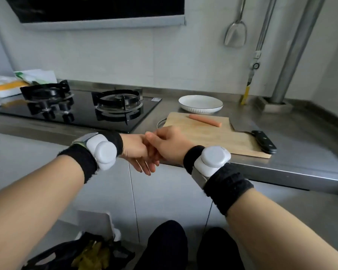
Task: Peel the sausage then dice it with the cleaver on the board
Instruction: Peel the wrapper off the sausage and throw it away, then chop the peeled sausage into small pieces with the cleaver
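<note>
A pinkish-orange sausage lies on the far part of the wooden board on the steel counter. The cleaver rests at the board's right edge, blade on the counter, black handle over the board's near right corner. My two hands meet in front of the counter's edge, left of the board. My left hand points its fingers downward. My right hand is folded over the left hand's fingers. Neither hand holds an object, and both are apart from the sausage and cleaver.
A white plate sits just behind the board. A black gas hob with two burners lies to the left. A steel pipe stands at the back right, utensils hang on the wall, and a bin is on the floor.
</note>
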Demonstrator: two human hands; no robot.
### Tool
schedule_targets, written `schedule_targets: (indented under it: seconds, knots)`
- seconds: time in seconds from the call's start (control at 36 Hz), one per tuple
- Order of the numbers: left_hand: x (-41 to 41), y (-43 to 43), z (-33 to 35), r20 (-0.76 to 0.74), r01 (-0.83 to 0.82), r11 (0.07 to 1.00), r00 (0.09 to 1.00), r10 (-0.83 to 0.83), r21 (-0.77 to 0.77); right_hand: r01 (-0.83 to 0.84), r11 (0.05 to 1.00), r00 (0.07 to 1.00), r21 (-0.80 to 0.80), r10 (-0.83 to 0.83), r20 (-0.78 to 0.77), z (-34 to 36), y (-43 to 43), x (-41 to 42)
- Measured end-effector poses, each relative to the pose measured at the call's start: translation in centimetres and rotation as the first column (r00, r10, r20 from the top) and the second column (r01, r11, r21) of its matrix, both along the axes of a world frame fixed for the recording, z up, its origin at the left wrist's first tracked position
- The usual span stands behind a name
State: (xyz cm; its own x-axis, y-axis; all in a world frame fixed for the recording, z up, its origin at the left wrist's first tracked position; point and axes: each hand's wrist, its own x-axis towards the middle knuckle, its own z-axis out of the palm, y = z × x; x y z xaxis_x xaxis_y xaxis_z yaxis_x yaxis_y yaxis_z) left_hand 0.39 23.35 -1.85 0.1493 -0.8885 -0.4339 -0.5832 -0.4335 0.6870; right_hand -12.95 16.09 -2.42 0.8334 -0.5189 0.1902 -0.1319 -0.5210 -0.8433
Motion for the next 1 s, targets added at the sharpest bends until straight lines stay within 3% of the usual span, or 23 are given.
schedule_targets:
  seconds: [0.08, 0.17, 0.25, 0.33, 0.44, 0.53, 0.61, 0.69, 0.78, 0.89, 1.0]
  knots:
    - [-1.8, -2.2, 2.8, -0.035, 0.001, 0.992, 0.999, -0.005, -0.124, 0.164, 0.986, 0.977, 0.041, -0.168, 0.132, 1.6, -2.2, -1.5]
    - [-3.1, -5.0, 4.9, -0.062, -0.035, 0.970, 0.998, 0.020, -0.241, 0.385, 0.922, 0.914, -0.026, -0.378, 0.148, 3.4, -5.0, -3.6]
    - [-3.9, -7.9, 5.8, -0.043, -0.097, 0.928, 0.995, 0.087, -0.359, 0.512, 0.798, 0.839, -0.319, -0.544, -0.014, 4.6, -8.1, -6.1]
    - [-4.1, -11.1, 5.5, 0.014, -0.178, 0.858, 0.977, 0.211, -0.482, 0.464, 0.641, 0.664, -0.611, -0.708, -0.239, 5.0, -10.7, -8.5]
    - [-4.3, -14.7, 4.7, 0.245, -0.132, 0.810, 0.915, 0.322, -0.571, 0.421, 0.575, 0.440, -0.702, -0.806, -0.396, 4.9, -13.5, -10.7]
    - [-4.4, -16.3, 4.2, 0.362, -0.079, 0.830, 0.874, 0.324, -0.552, 0.486, 0.548, 0.350, -0.680, -0.836, -0.423, 4.4, -15.4, -11.0]
    - [-4.8, -17.8, 3.7, 0.445, -0.014, 0.861, 0.852, 0.277, -0.508, 0.489, 0.519, 0.343, -0.700, -0.853, -0.393, 3.5, -16.9, -11.4]
    - [-5.0, -18.9, 3.4, 0.497, 0.027, 0.878, 0.832, 0.245, -0.477, 0.485, 0.550, 0.366, -0.680, -0.834, -0.413, 3.0, -18.2, -11.7]
    - [-4.9, -19.5, 2.7, 0.446, 0.047, 0.874, 0.872, 0.200, -0.484, 0.487, 0.596, 0.398, -0.639, -0.802, -0.445, 3.2, -18.6, -11.9]
    - [-4.2, -20.2, 1.3, 0.267, 0.068, 0.894, 0.962, 0.059, -0.443, 0.492, 0.623, 0.427, -0.609, -0.782, -0.455, 3.6, -18.3, -12.1]
    - [-3.2, -20.6, 0.6, 0.345, 0.134, 0.864, 0.937, 0.049, -0.486, 0.577, 0.578, 0.366, -0.577, -0.815, -0.450, 3.9, -18.1, -11.9]
